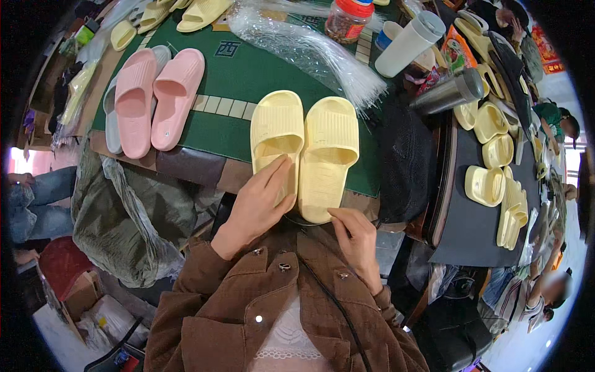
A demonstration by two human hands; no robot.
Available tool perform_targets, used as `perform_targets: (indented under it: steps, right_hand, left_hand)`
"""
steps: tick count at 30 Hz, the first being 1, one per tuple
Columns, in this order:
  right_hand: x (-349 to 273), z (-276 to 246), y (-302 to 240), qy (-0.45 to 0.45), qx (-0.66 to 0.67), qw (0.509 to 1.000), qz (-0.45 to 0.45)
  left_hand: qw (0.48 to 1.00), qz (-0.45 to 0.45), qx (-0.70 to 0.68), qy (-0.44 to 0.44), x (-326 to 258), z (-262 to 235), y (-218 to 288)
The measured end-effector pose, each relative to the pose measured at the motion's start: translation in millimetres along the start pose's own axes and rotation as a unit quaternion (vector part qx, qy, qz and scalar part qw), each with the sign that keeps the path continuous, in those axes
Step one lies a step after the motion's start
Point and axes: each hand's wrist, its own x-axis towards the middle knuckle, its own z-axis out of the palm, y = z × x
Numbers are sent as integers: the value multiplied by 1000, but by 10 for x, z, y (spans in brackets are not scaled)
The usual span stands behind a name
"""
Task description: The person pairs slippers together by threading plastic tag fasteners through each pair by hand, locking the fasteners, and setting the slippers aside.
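Note:
Two pale yellow slide slippers lie side by side on the green mat in front of me, their ribbed straps away from me. My left hand (pixel 259 201) grips the left yellow slipper (pixel 277 121) around its heel end, which it hides; its fingers lie over the footbed towards the strap opening. At the near edge of the right yellow slipper (pixel 328 133), my right hand (pixel 354 230) pinches the heel between thumb and fingers. To the left rest a pair of pink slippers (pixel 176 99), partly over a grey slipper (pixel 111 127).
Clear plastic strips (pixel 310 56) spread across the green mat (pixel 238 80). A red-lidded jar (pixel 349 22), a white bottle (pixel 410 43) and a steel tumbler (pixel 449 92) stand at the far right. More yellow slippers (pixel 486 185) lie on a dark table to the right, with people beyond.

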Motion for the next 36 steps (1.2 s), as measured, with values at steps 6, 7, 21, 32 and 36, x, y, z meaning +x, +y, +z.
perform_targets:
  steps: [6,7,21,32,36]
  right_hand:
    - [-46,41,39,67,-12,998,17]
    - [22,78,26,66,-15,998,20]
    - [1216,517,358,-11,-12,999,45]
    - [923,347,168,-25,-50,998,39]
    - [892,209,110,-27,-6,1000,-1]
  left_hand:
    - [995,47,86,22,127,92,-83]
    - [995,47,83,20,161,140,-122]
    - [994,-87,3,-64,615,167,-159]
    - [993,-82,68,-50,599,415,-217]
    - [990,-35,115,75,520,523,-193]
